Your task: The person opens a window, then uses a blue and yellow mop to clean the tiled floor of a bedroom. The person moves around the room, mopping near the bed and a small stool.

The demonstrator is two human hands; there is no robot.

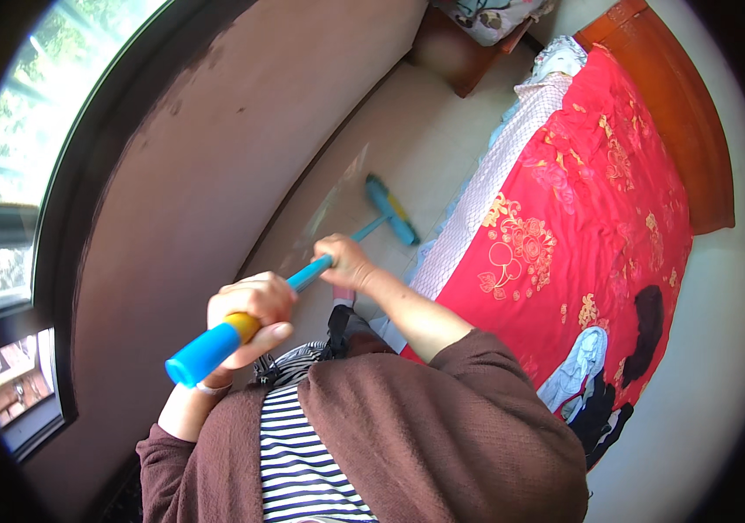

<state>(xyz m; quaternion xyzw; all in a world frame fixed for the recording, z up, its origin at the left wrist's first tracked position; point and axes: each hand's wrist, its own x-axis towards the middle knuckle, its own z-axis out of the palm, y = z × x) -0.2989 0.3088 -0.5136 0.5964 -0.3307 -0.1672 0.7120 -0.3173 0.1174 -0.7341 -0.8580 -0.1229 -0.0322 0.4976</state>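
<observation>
A blue broom slants across the view, its long handle (310,273) running from my body down to the floor. My left hand (256,306) wraps around the upper handle at a yellow band, just below the thick blue end grip (202,356). Farther down the same handle, my right hand (344,263) is closed around it. The blue-and-yellow broom head (390,209) is at the pale tiled floor (434,140), between the wall and the bed. It is slightly blurred, and its bristles are hard to make out.
A bed with a red floral cover (581,216) stands to the right, beside a wooden headboard (673,111). Clothes (575,369) lie on its near end. A wooden cabinet (447,52) stands at the far end. The wall (215,131) and window (26,131) bound the left.
</observation>
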